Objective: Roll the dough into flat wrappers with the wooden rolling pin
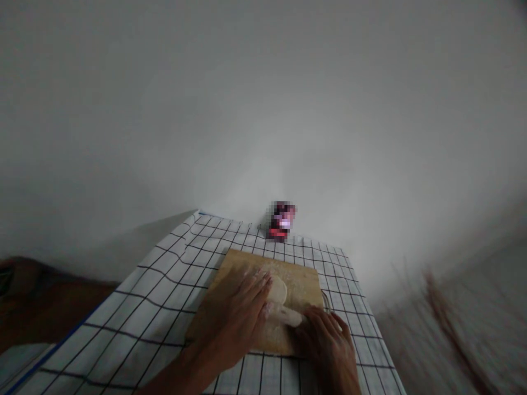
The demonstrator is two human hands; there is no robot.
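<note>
A flat, pale round of dough lies on a floured wooden board. My left hand reaches over the dough's left side, fingers long and close together on its edge, with the thumb lower down by the pin; the part of the dough beneath is hidden. A short, light rolling pin lies along the near edge of the dough. Its right end goes into my right hand, whose fingers are curled round it. The pin's left end is covered by my left hand.
The board rests on a white tablecloth with black grid lines. A pixelated pink and red object stands at the table's far edge against a plain wall. Blurred brown twigs rise at the right, off the table.
</note>
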